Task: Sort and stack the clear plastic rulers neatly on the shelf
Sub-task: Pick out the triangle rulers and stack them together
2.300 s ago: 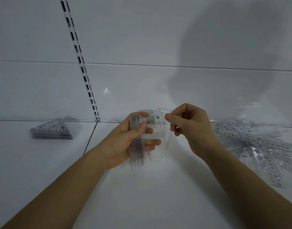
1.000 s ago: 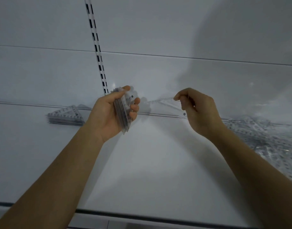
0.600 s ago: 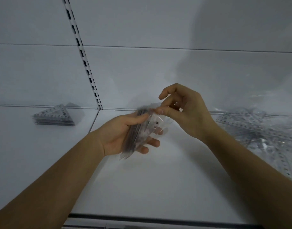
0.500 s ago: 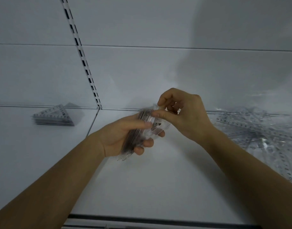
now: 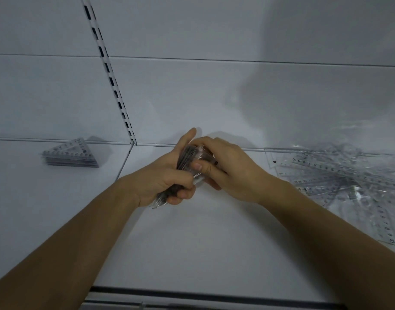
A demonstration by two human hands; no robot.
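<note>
a bundle of clear rulers (image 5: 187, 157) is being gripped in the curled left hand (image 5: 167, 180) above the shelf (image 5: 203, 242), while its edge is being pinched by the right hand (image 5: 227, 168). edges should be squared before release. the thin, transparent pieces are being held edge-on.

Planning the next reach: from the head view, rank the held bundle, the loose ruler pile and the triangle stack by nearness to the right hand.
1. Held bundle: in the right hand, centre.
2. Loose ruler pile: on the right.
3. Triangle stack: far left, past the left hand.
</note>
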